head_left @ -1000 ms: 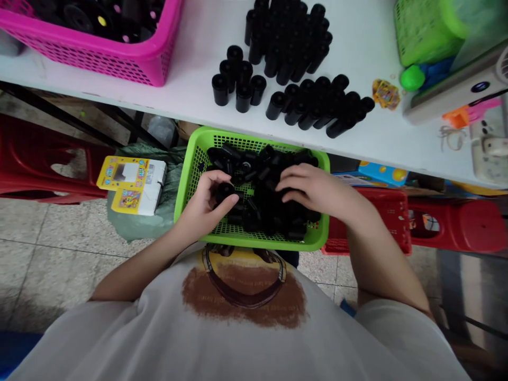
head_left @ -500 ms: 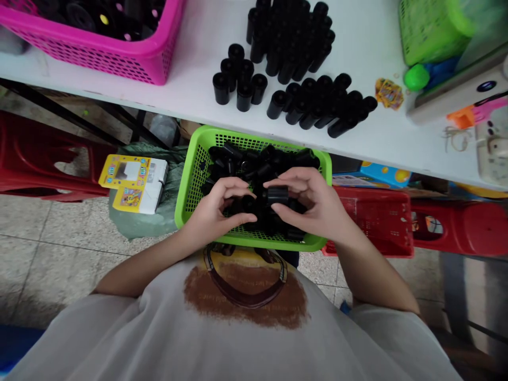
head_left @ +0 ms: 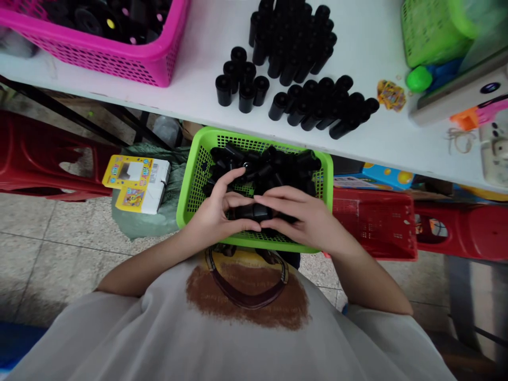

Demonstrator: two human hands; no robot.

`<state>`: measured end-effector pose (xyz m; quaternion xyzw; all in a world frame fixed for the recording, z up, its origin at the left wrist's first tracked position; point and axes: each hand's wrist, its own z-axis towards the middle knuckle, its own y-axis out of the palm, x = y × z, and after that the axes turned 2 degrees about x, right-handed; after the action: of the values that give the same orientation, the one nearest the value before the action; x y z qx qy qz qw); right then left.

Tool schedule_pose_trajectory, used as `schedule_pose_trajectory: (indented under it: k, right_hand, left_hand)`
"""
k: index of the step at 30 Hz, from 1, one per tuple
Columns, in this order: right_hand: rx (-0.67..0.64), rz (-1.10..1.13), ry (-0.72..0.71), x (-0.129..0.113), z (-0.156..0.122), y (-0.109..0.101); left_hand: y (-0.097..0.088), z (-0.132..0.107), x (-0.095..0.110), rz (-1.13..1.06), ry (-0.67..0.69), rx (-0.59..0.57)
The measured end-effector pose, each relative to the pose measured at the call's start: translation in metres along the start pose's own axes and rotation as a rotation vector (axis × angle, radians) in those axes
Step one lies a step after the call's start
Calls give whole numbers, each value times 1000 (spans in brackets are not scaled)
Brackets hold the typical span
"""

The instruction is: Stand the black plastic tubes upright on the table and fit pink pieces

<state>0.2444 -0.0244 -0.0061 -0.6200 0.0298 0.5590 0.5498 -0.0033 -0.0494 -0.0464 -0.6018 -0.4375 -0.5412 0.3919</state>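
right over the green basket, the left hand's grip is closed on one end of a black tube, and the right hand pinches the other end! loose tubes lie jumbled below, upright ones crowd the counter beyond.

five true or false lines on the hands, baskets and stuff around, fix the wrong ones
The left hand and right hand meet holding black pieces. True.
They are above the pink basket. False: a green basket is below them.
A yellow-and-white carton lies left of the green basket. True.
All table tubes lie flat. False: several black tubes stand upright on the white table.
A red tray lies right of the green basket. True.
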Motion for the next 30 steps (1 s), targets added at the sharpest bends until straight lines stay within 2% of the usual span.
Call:
schedule_pose_trajectory:
  k: [4,6,7,8,10,13,14,15,17,19,20,22,26,29,30]
  right_hand:
    - [-187,-145,-17,5,-5,17]
    - [-177,-240,17,7,-10,17]
    - [-128,-270,43,8,-12,14]
    - [-54,-293,75,10,-16,8]
    - [146,-334,180,14,-23,-9]
    - [437,-354,402,25,-36,-34]
    - [462,-345,453,29,-40,-39]
    - [431,-332,482,34,-44,-42]
    - [235,-319,488,43,-51,-39]
    - [6,-327,467,49,-54,-33]
    - [-65,-324,456,50,-55,-31]
    - [-97,-297,433,47,-58,-33]
    - [-2,-260,364,36,-72,-56]
    - [-96,-281,385,36,-81,-56]
    - [-135,-291,414,38,-80,-51]
  left_hand:
    - [-1,2,0,8,-4,-108]
    - [-7,7,5,92,48,-131]
    - [-12,12,10,176,93,-114]
    - [-20,18,16,273,149,-69]
    - [-42,35,27,452,232,97]
    - [-81,71,36,573,245,385]
    - [-92,84,36,598,251,435]
    - [-101,99,35,628,235,461]
    - [-110,125,31,721,150,490]
    - [-107,145,28,799,53,526]
    - [-102,152,28,818,28,540]
    - [-89,154,32,819,36,511]
    - [-54,126,55,853,137,417]
    - [-20,99,77,1037,133,467]
    - [-8,93,80,1077,160,416]
